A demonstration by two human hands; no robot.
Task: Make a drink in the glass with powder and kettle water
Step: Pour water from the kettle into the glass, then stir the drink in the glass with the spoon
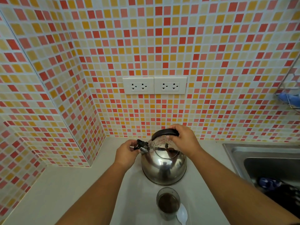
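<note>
Gripping the black handle (165, 132) of the steel kettle (164, 163) from above, the right hand (185, 140) was closed firmly round it, while the left hand (126, 153) pinched the small black spout cap (140, 144) between thumb and fingertips. The kettle stood on the counter (81, 192) against the tiled wall, and the glass (168, 202), already dark with powder or drink, stood just in front of it, a white spoon (182, 214) beside it. The step in hand looked like opening the spout before pouring. Doing it well probably meant holding the kettle steady, flipping the cap fully clear, and keeping fingers away from any steam.
</note>
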